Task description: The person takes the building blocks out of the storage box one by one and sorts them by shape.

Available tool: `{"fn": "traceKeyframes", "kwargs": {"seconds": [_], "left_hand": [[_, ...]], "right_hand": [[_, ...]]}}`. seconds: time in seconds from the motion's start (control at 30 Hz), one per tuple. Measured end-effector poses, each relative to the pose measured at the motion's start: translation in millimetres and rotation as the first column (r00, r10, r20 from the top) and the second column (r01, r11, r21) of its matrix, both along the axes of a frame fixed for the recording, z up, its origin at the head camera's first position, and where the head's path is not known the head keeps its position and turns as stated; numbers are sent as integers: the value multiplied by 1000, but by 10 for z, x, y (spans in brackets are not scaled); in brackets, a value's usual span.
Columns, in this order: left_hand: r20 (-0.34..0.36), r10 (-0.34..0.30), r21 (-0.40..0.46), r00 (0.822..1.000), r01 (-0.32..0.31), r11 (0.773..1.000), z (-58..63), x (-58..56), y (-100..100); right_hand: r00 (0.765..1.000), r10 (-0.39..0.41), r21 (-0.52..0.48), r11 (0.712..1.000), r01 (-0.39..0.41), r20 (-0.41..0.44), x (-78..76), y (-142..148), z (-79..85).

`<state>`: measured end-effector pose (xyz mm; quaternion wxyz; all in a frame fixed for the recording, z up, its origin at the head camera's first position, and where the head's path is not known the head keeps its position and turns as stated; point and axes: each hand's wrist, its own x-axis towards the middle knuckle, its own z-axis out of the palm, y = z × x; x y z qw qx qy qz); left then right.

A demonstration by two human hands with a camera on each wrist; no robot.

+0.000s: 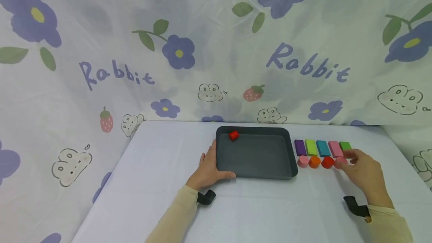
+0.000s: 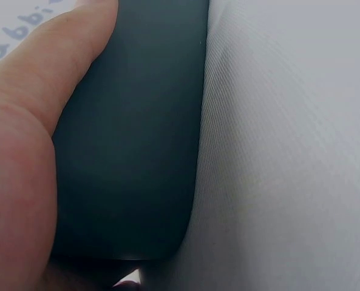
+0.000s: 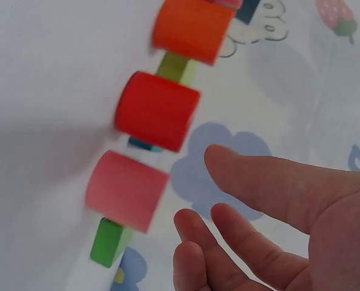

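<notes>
My left hand (image 1: 208, 170) rests against the near left corner of a dark grey tray (image 1: 256, 160), fingers along its left side and thumb along the front edge. Inside the tray, near the far left corner, lies a red cylinder (image 1: 233, 135). On the right, my right hand (image 1: 366, 171) hovers by a pink cylinder (image 1: 339, 162) at the right end of a row. In the right wrist view, the thumb and fingers stand apart beside that pink cylinder (image 3: 128, 191), with nothing between them.
Right of the tray, another pink cylinder (image 1: 303, 161), an orange cylinder (image 1: 314, 162) and a red cylinder (image 1: 327, 162) continue the row. Behind them stand purple (image 1: 300, 147), lime (image 1: 311, 147), blue (image 1: 323, 148), pink (image 1: 335, 149) and green (image 1: 345, 146) blocks. A patterned cloth (image 1: 222, 66) hangs behind the white table (image 1: 263, 213).
</notes>
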<state>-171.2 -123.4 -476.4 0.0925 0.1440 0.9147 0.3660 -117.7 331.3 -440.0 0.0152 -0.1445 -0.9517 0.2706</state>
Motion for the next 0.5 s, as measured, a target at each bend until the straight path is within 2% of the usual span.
{"fn": "traceKeyframes", "kwargs": {"seconds": [0.33,0.5], "left_hand": [[0,0,1,1000,0,1000,-7,-4,-3],[2,0,1,1000,0,1000,-14,-6,-5]], "right_hand": [[997,40,-54,998,-43,-64,14,-175,53],[996,56,-94,994,-62,-65,2,-270,33]]}}
